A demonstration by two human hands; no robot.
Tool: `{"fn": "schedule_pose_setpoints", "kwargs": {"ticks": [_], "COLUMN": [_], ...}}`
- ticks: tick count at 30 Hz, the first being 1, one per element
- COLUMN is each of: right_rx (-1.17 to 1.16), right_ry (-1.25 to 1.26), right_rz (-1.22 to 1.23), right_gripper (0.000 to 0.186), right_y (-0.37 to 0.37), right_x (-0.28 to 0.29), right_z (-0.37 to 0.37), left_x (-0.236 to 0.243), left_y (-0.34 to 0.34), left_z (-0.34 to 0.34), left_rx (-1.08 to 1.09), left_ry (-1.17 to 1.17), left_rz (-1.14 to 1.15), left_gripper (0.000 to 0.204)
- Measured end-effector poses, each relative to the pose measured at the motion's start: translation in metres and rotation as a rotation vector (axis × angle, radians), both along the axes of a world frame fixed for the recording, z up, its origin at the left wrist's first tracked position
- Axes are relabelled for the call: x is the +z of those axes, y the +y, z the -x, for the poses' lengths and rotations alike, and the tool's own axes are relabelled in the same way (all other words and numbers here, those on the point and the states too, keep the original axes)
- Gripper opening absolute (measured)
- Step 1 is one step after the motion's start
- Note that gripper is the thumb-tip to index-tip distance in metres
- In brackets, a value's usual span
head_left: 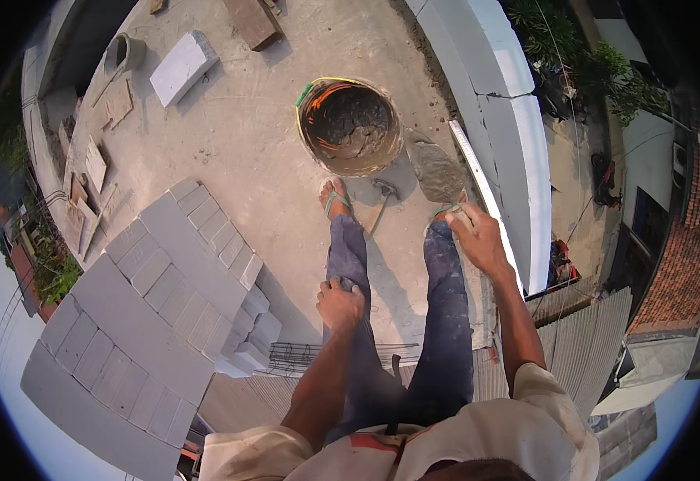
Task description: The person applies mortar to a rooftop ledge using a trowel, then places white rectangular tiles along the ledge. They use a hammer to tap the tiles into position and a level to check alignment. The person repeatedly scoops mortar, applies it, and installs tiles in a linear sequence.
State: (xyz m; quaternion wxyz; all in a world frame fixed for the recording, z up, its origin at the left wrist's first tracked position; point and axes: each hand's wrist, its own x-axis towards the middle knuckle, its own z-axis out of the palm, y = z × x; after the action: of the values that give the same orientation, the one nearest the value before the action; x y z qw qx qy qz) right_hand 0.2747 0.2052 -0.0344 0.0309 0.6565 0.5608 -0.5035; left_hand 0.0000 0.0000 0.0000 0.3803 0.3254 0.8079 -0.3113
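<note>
Fingers [459, 228] of the right hand [482, 243] are clamped on the handle of a broad metal trowel [436, 170], its blade coated with wet grey mortar. The blade points away from the person, above the right foot, its far end just beside a round, mortar-smeared bucket; whether the two touch cannot be told. The left hand [340, 304] rests, fingers curled, on the left leg of the dark blue, dust-marked trousers [350, 252] near the knee; whether it pinches the cloth cannot be told.

The bucket [395, 136], yellow and green along part of its rim, stands upright in front of the left foot [335, 198], which wears a green-strapped sandal. Dark grey wet mortar [358, 128] lies inside it. Between the feet, a hammer [377, 211] with a wooden handle and dark head lies on the pale concrete floor [238, 148].

To the right, a long white strip [482, 192] lies alongside a low wall of pale grey blocks [518, 148]. To the left rises a large stack of light grey rectangular blocks [137, 301]. Farther off, a single light grey block [181, 70] lies near a brown wooden block [254, 22].
</note>
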Motion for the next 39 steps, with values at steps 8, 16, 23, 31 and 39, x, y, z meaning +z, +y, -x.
{"fn": "schedule_pose_setpoints", "kwargs": {"ticks": [8, 16, 23, 31, 39], "right_rx": [0.427, 0.764, 1.271, 1.245, 0.782], "right_ry": [-0.283, -0.577, -0.552, -0.504, -0.132], "right_rz": [-0.188, -0.433, -0.384, -0.347, -0.047], "right_gripper": [0.026, 0.02, 0.018, 0.015, 0.029], "right_y": [0.083, 0.085, 0.068, 0.059, 0.063], "right_x": [-0.182, -0.269, -0.25, -0.234, -0.228], "right_z": [0.192, 0.265, 0.276, 0.267, 0.221], "left_x": [-0.019, -0.027, -0.022, -0.023, -0.023], "left_y": [-0.024, -0.051, -0.055, -0.055, -0.049], "left_z": [0.067, 0.085, 0.098, 0.1, 0.094], "left_rx": [0.077, 0.124, 0.15, 0.127, 0.071], "left_ry": [-0.046, -0.038, -0.05, -0.054, -0.03], "left_rz": [-0.048, -0.173, -0.196, -0.204, -0.15], "left_gripper": [0.057, 0.053, 0.053, 0.053, 0.056]}}
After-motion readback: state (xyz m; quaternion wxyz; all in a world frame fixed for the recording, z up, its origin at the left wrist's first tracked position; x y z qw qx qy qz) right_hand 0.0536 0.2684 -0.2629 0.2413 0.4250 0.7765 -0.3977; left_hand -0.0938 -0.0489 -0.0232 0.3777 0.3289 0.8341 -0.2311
